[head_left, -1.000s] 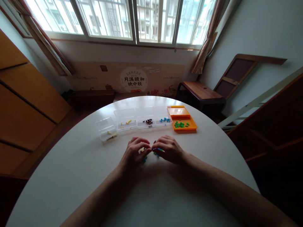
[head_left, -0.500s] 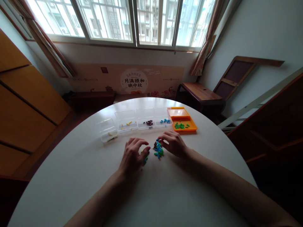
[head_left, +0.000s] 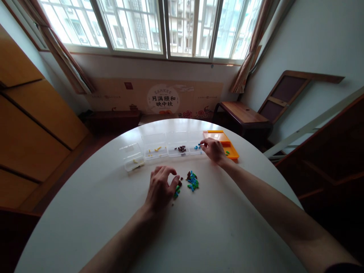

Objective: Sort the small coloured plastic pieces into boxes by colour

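- Head view: the left hand rests on the white table, fingers curled loosely, fingertips touching small coloured pieces.
- Just right of it lies a heap of blue, green and dark pieces.
- The right hand reaches over the clear box with blue pieces, fingertips pinched together; whether they hold a piece I cannot tell.
- An orange tray sits just beyond that hand.

Daylight pours through the windows, blown out white; the room is dim, forearms shadow the bench, and edges bend with wide-angle distortion.
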`<action>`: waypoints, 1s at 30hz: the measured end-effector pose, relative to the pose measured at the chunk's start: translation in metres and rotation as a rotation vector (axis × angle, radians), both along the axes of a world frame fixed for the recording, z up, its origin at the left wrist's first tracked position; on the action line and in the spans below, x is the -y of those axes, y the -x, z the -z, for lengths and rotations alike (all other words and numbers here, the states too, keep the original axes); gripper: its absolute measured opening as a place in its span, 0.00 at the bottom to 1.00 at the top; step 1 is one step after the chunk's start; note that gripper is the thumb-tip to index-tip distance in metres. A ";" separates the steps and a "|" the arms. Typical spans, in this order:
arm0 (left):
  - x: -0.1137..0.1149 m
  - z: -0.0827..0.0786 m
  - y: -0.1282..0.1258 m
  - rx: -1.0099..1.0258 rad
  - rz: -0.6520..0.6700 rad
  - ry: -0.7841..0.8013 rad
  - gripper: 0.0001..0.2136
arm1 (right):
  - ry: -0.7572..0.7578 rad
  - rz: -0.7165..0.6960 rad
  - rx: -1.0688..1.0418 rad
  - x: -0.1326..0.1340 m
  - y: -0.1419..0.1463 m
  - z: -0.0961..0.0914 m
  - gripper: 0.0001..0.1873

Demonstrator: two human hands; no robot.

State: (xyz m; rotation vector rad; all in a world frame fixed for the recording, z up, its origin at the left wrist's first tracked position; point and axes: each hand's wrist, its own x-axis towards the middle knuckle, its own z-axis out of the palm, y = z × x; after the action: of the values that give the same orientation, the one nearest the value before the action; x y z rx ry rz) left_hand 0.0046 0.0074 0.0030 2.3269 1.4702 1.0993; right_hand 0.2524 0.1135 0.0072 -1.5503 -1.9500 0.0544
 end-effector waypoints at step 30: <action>0.004 0.000 -0.005 -0.311 0.399 -0.116 0.08 | -0.115 -0.200 -0.119 0.087 0.017 0.014 0.05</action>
State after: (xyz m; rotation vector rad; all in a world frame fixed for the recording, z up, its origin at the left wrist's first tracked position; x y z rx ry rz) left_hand 0.0096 0.0038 0.0033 2.8079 0.9692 0.7606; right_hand 0.2358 0.0263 -0.0071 -1.2468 -1.9711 0.1141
